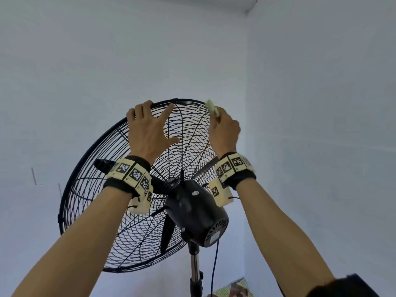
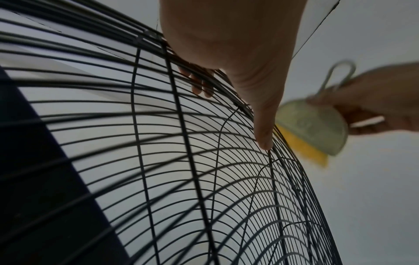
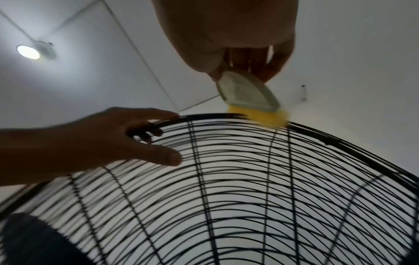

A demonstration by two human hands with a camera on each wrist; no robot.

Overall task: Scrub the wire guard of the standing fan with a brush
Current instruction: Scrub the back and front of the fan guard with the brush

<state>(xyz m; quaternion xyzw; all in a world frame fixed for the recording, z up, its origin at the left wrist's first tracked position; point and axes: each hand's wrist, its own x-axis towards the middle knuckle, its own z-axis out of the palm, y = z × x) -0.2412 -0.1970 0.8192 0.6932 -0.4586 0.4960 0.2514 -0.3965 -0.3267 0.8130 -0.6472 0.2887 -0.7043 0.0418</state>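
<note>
The standing fan [image 1: 192, 206] is seen from behind, its black wire guard [image 1: 120, 151] tilted back toward the ceiling, the motor housing [image 1: 199, 213] nearest the person and a blue cord [image 1: 215, 262] hanging beside the pole [image 1: 195, 266].

The left hand [image 1: 147, 129] grips the top rim of the guard: its fingers curl over the rim, and the left wrist view shows their tips poking through the wires on the far side, while the thumb [image 2: 263, 129] lies straight along the outer wires. The right hand [image 1: 225, 131] is just beside it on the same top edge, further round to the right, fingers closed tight on a brush [image 3: 247, 95]. The brush juts up out of that grip, above the knuckles, so its head sits right at the rim.

From the head view the brush is only a pale blur at the fingertips. The right wrist view gives more: a pale half-round body pinched between thumb and fingers, with yellow bristles [image 3: 267, 117] pressed onto the rim wire. The left wrist view alone shows a wire loop [image 2: 337, 75] sticking out of the back of the right fist, and the bristles touching the guard's outer edge just past the left thumb tip. A lit round ceiling lamp [image 3: 28, 52] appears only in the right wrist view; the dark blade [image 2: 45, 179] behind the wires shows best from the left wrist.
</note>
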